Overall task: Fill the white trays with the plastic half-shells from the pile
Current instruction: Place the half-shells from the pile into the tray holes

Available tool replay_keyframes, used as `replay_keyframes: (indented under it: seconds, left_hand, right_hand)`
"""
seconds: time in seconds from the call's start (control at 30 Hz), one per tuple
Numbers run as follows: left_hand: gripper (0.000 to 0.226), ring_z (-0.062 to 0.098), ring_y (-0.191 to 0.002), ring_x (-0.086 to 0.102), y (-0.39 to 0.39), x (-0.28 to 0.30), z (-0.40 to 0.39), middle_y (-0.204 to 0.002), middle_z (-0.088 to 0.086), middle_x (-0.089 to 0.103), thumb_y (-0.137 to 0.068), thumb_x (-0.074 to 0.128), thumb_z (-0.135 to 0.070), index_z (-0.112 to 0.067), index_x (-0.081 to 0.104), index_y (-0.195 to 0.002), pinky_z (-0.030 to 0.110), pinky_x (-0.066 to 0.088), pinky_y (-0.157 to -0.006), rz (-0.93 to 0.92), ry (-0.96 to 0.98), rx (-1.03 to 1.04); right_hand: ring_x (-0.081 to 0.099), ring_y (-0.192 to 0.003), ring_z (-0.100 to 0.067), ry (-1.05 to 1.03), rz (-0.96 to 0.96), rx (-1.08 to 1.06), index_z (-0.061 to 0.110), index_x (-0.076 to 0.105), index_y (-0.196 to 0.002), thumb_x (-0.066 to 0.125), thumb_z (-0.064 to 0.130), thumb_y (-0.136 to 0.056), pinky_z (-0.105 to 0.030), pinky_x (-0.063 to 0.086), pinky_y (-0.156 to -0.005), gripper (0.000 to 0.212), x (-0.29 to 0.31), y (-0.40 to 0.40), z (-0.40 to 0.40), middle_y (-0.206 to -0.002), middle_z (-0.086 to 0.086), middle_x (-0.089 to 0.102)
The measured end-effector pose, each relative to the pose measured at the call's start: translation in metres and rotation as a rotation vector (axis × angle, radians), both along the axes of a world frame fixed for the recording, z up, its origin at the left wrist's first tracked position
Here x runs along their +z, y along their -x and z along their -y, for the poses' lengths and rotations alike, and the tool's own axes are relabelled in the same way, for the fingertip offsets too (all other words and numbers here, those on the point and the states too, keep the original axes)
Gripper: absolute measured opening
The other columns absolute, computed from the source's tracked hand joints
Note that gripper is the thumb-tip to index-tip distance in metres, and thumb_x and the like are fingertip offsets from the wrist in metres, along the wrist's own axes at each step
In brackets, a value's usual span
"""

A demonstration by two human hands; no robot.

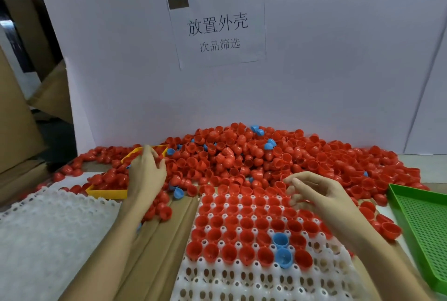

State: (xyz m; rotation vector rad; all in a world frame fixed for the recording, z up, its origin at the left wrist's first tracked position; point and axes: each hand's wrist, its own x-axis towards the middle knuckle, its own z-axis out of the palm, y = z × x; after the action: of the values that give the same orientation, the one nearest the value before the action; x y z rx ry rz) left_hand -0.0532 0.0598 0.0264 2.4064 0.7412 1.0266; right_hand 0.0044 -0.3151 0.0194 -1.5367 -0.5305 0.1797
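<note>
White plastic tray point(242, 279) with rows of round sockets lies nearest the camera on a cardboard-covered bench point(154, 247), its closest rows bare and its farther rows filled with red half-shells point(227, 223) seated open side up. Two blue half-shells point(281, 248) sit among them toward the right. A stack of more white trays point(48, 233) rests at the near left, and a green perforated tray point(425, 230) lies at the right edge.

Above the tray's far rows the right hand point(314, 189) hovers palm-side in, its fingers loosely curled and blurred; whether it holds a shell cannot be told. The left hand point(147, 172) reaches farther out over a yellow tray point(106, 193) heaped with red shells, its fingers bent down at the tray's far corner; what, if anything, they grip is hidden.

Beyond both hands the pile of half-shells point(242, 155) spreads across the bench from left to right, nearly all red with a few blue ones scattered through it, and spills against the far end of the tray being filled. Behind the pile stands a white board point(338, 58) bearing a taped paper sign point(217, 27) printed in Chinese characters. Brown cardboard boxes point(17, 112) are stacked at the far left.
</note>
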Motion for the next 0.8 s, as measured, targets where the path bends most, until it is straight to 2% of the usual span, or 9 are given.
replay_keyframes:
  seconds: [0.07,0.1,0.13,0.2,0.27,0.33,0.47,0.6,0.8]
  left_hand:
    - [0.021,0.021,-0.054,0.054,-0.006,0.005,-0.006,-0.085,0.042,0.06,-0.102,0.06,-0.017,-0.002,0.05,-0.092,0.031,0.043,-0.051,-0.176,-0.007,0.067]
    - [0.024,0.025,-0.058,0.061,-0.01,0.009,-0.005,-0.09,0.048,0.057,-0.104,0.058,-0.022,0.0,0.052,-0.095,0.033,0.05,-0.053,-0.269,-0.017,0.119]
    - [0.027,0.035,-0.076,0.067,-0.017,0.011,-0.005,-0.099,0.045,0.06,-0.103,0.059,-0.026,0.001,0.055,-0.105,0.039,0.056,-0.064,-0.299,-0.141,0.177]
    - [0.037,0.042,-0.107,0.059,-0.036,0.017,0.003,-0.117,0.027,0.06,-0.098,0.065,-0.028,-0.003,0.056,-0.123,0.048,0.051,-0.086,-0.285,-0.43,0.135]
    - [0.041,0.039,-0.117,0.055,-0.055,0.019,0.017,-0.123,0.019,0.057,-0.098,0.065,-0.031,-0.007,0.055,-0.129,0.047,0.049,-0.092,-0.292,-0.432,-0.112]
    - [0.052,0.034,-0.128,0.05,-0.072,0.016,0.032,-0.136,0.014,0.051,-0.099,0.063,-0.042,-0.016,0.049,-0.141,0.045,0.05,-0.1,-0.446,-0.343,-0.282]
    - [0.064,0.035,-0.145,0.034,-0.093,-0.003,0.042,-0.157,0.013,0.034,-0.1,0.059,-0.051,-0.027,0.038,-0.155,0.049,0.047,-0.108,-0.782,-0.436,-0.299]
    - [0.045,0.028,-0.132,0.047,-0.091,-0.024,0.033,-0.142,0.009,0.051,-0.102,0.063,-0.024,-0.019,0.053,-0.145,0.038,0.052,-0.1,-0.546,-0.493,-0.289]
    - [0.046,0.029,-0.118,0.066,-0.068,-0.03,0.024,-0.124,0.011,0.072,-0.096,0.072,-0.02,-0.01,0.062,-0.14,0.044,0.053,-0.101,-0.143,-0.415,-0.341]
  right_hand:
    - [0.075,-0.081,-0.021,0.001,0.003,0.005,0.027,0.082,-0.098,0.066,0.03,-0.097,-0.026,0.062,-0.075,0.016,0.001,0.001,0.0,-0.093,-0.009,0.077]
    - [0.074,-0.08,-0.021,-0.001,0.0,0.008,0.027,0.082,-0.098,0.066,0.028,-0.098,-0.025,0.062,-0.075,0.017,0.001,0.001,-0.001,-0.092,-0.008,0.077]
    - [0.074,-0.079,-0.02,-0.001,-0.003,0.008,0.027,0.082,-0.097,0.065,0.026,-0.099,-0.025,0.062,-0.074,0.018,0.002,0.001,-0.001,-0.092,-0.008,0.077]
    - [0.074,-0.078,-0.02,0.0,-0.006,0.001,0.027,0.083,-0.096,0.064,0.025,-0.099,-0.025,0.062,-0.074,0.019,0.002,0.002,-0.001,-0.091,-0.008,0.077]
    - [0.074,-0.078,-0.019,0.011,-0.006,-0.002,0.027,0.083,-0.095,0.064,0.023,-0.101,-0.026,0.062,-0.075,0.02,0.002,0.002,-0.002,-0.09,-0.008,0.078]
    - [0.073,-0.078,-0.019,0.024,-0.009,-0.002,0.026,0.083,-0.095,0.062,0.021,-0.103,-0.026,0.062,-0.075,0.022,0.001,0.002,-0.002,-0.09,-0.008,0.077]
    - [0.073,-0.078,-0.019,0.026,-0.017,-0.003,0.024,0.083,-0.094,0.062,0.02,-0.103,-0.027,0.063,-0.076,0.023,0.001,0.001,0.0,-0.089,-0.008,0.077]
    - [0.072,-0.077,-0.018,0.023,-0.015,0.007,0.023,0.082,-0.096,0.062,0.021,-0.103,-0.027,0.062,-0.075,0.022,0.001,0.0,0.0,-0.089,-0.008,0.077]
    - [0.073,-0.079,-0.02,0.033,-0.019,0.005,0.023,0.082,-0.095,0.062,0.02,-0.104,-0.029,0.063,-0.077,0.023,0.001,0.002,-0.001,-0.09,-0.01,0.077]
